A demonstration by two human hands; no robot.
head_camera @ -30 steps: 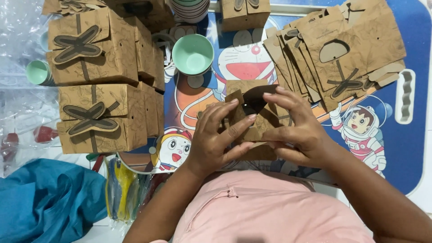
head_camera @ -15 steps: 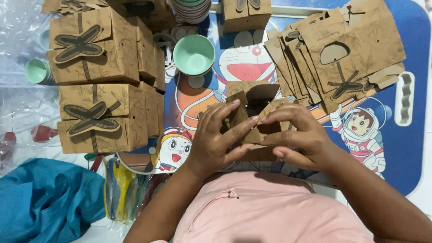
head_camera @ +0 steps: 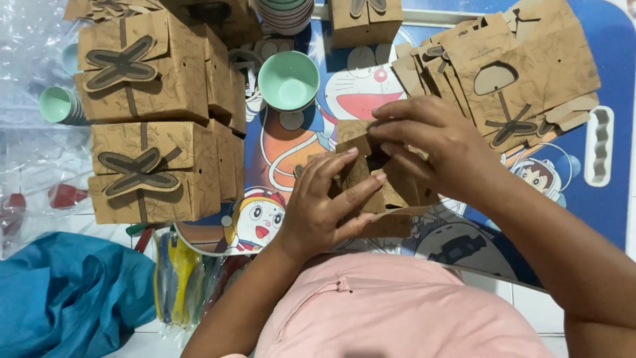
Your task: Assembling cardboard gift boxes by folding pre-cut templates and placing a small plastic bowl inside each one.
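Between both hands, mid-frame over cartoon mat [head_camera: 599,219]: brown cardboard box [head_camera: 391,192], half-folded. Left hand [head_camera: 324,205] fingers grasp its left flap; right hand [head_camera: 430,142] pinches from above, closer to top flaps.

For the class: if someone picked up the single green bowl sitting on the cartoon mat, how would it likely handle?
The green bowl looks small and thin-walled, probably light plastic, so an easy one-hand lift. Its smooth, rounded sides may be a little slippery. It sits upright on a narrow base on the cartoon mat, so a sideways push would likely slide it or tip it.
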